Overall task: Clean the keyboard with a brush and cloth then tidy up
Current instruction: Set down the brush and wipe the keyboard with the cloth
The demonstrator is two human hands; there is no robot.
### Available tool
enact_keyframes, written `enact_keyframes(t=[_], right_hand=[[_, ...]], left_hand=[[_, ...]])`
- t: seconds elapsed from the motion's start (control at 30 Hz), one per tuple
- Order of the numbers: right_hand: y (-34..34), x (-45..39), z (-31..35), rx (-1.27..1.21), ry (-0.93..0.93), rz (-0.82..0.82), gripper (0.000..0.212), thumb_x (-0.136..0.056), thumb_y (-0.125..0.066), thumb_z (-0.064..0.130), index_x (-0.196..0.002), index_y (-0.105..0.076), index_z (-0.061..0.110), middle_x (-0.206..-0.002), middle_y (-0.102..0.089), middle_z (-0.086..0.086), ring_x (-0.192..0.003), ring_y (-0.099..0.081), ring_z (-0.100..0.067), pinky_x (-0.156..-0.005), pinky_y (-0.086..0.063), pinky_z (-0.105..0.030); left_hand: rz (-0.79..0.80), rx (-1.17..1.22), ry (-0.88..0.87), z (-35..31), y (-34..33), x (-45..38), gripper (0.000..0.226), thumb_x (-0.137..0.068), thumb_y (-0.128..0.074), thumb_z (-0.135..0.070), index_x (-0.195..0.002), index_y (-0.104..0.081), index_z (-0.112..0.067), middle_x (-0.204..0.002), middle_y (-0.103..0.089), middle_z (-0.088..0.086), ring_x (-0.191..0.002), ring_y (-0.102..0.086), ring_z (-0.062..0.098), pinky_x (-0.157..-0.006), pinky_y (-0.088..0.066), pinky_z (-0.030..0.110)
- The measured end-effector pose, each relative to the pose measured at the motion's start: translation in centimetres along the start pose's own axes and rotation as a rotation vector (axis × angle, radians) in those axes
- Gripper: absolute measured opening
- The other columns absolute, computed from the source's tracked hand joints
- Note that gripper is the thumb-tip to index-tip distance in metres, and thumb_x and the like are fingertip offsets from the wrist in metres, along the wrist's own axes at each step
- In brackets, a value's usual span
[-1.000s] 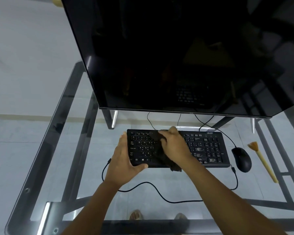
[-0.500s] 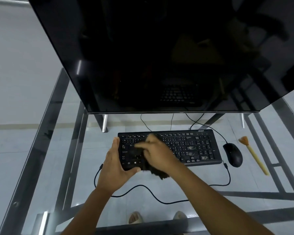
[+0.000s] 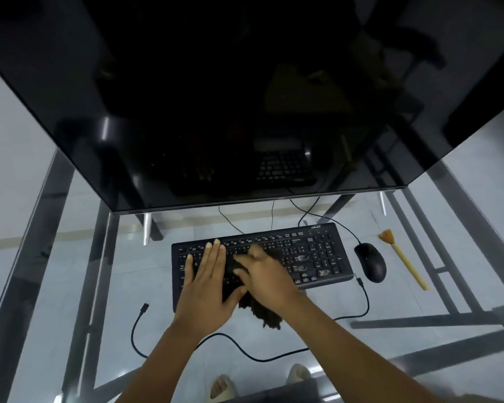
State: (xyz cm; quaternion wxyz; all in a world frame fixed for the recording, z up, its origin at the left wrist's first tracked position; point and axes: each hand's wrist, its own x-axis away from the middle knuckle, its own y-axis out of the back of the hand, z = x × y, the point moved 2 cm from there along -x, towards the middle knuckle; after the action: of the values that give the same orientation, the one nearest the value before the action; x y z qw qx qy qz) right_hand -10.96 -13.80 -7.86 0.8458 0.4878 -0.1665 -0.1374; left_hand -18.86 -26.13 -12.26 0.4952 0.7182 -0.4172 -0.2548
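So the black keyboard [image 3: 262, 258] sits on the glass table [image 3: 56, 257], right in front of a big dark monitor [image 3: 216, 97] that fills the top of the view. The keyboard sits a bit skewed, right end further back than the left.

Left hand [image 3: 205, 282] lies flat on the left part of the keyboard, fingers straight and close together pointing away, thumb out to the side near the front edge. It's not gripping anything, just pressing down on the keys.

Right hand [image 3: 264, 276] is on the middle of the keyboard on top of a dark cloth [image 3: 262, 311]. The fingers are blurry, so I can't really tell whether they're curled into the fabric or just spread over it. A bunched, ragged bit of the cloth hangs out under the wrist, past the front edge of the keyboard and onto the glass.

A few keys on the right side near the numpad have pale smudges on them.

Just right of the keyboard there's a black mouse [image 3: 371, 262], and a little further right the brush [image 3: 402, 258] lies on the glass on its own, tan bristles at the far end and a long yellowish handle pointing back toward the person. Nobody's touching it.

A black cable [image 3: 245, 351] loops across the glass in front of the keyboard, loose plug end off to the left. Through the glass you can see the table's metal frame, a tiled floor and two feet in light sandals [image 3: 223, 388].
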Motion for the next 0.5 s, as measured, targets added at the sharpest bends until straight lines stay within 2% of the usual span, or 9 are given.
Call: enact_keyframes(t=[0.07,0.13,0.2,0.27,0.33,0.43,0.5], right_hand=[[1.0,-1.5,-1.8,0.034,-0.127,-0.114,0.039,-0.098,-0.049,0.031,-0.135,-0.05,0.021,-0.125,-0.049,-0.009,-0.096,-0.063,-0.029,-0.082,-0.055,-0.037],[1.4,-2.1,-2.4,0.046,-0.226,-0.197,0.045,-0.098,-0.048,0.031,-0.142,-0.039,0.022,-0.129,-0.044,-0.01,-0.095,-0.063,-0.029,-0.079,-0.055,-0.038],[0.3,-1.4,-0.6,0.053,-0.128,-0.17,0.053,-0.096,-0.051,0.029,-0.144,-0.031,0.024,-0.127,-0.041,-0.01,-0.098,-0.058,-0.028,-0.079,-0.055,-0.039],[-1.2,-0.3,0.9,0.058,0.001,-0.109,0.051,-0.095,-0.05,0.022,-0.143,-0.033,0.024,-0.123,-0.042,-0.01,-0.103,-0.051,-0.029,-0.084,-0.051,-0.042],[-0.8,-0.6,-0.6,-0.017,-0.057,-0.136,0.043,-0.096,-0.043,0.016,-0.139,-0.043,0.023,-0.12,-0.047,-0.011,-0.103,-0.049,-0.029,-0.085,-0.048,-0.043],[0.4,-1.5,-3.8,0.045,-0.209,-0.277,0.037,-0.096,-0.048,0.022,-0.133,-0.05,0.021,-0.118,-0.051,-0.011,-0.1,-0.055,-0.029,-0.08,-0.053,-0.038],[-0.1,-0.8,-2.8,0.002,-0.159,-0.225,0.029,-0.097,-0.044,0.029,-0.124,-0.053,0.022,-0.112,-0.054,-0.006,-0.095,-0.058,-0.025,-0.079,-0.052,-0.037]], left_hand=[[-0.004,-0.046,-0.009,0.0,-0.2,-0.1,0.087,-0.089,-0.025,-0.069,-0.152,-0.007,-0.011,-0.16,0.0,0.002,-0.146,0.01,0.012,-0.117,0.003,0.045],[-0.004,-0.088,-0.025,0.0,-0.4,-0.2,0.086,-0.09,-0.025,-0.068,-0.151,-0.012,-0.009,-0.16,-0.006,0.004,-0.147,0.005,0.014,-0.117,0.001,0.046],[-0.012,-0.102,-0.033,0.0,-0.5,-0.1,0.083,-0.09,-0.027,-0.064,-0.151,-0.013,-0.009,-0.16,-0.007,0.006,-0.147,0.004,0.015,-0.117,0.001,0.045],[-0.013,-0.103,-0.032,0.0,-0.6,-0.1,0.083,-0.089,-0.029,-0.061,-0.151,-0.011,-0.009,-0.16,-0.008,0.006,-0.147,0.005,0.015,-0.117,0.002,0.044],[-0.022,-0.111,-0.048,0.0,-0.5,-0.1,0.083,-0.09,-0.03,-0.061,-0.15,-0.016,-0.007,-0.159,-0.011,0.007,-0.147,0.001,0.016,-0.117,0.0,0.044],[-0.023,-0.137,-0.057,-0.1,-0.7,-0.2,0.082,-0.092,-0.027,-0.063,-0.149,-0.019,-0.005,-0.159,-0.012,0.008,-0.148,-0.002,0.017,-0.117,-0.004,0.046],[-0.033,-0.146,-0.044,-0.1,-0.7,-0.2,0.079,-0.093,-0.026,-0.061,-0.149,-0.02,-0.005,-0.159,-0.011,0.007,-0.148,-0.002,0.017,-0.117,-0.004,0.046]])
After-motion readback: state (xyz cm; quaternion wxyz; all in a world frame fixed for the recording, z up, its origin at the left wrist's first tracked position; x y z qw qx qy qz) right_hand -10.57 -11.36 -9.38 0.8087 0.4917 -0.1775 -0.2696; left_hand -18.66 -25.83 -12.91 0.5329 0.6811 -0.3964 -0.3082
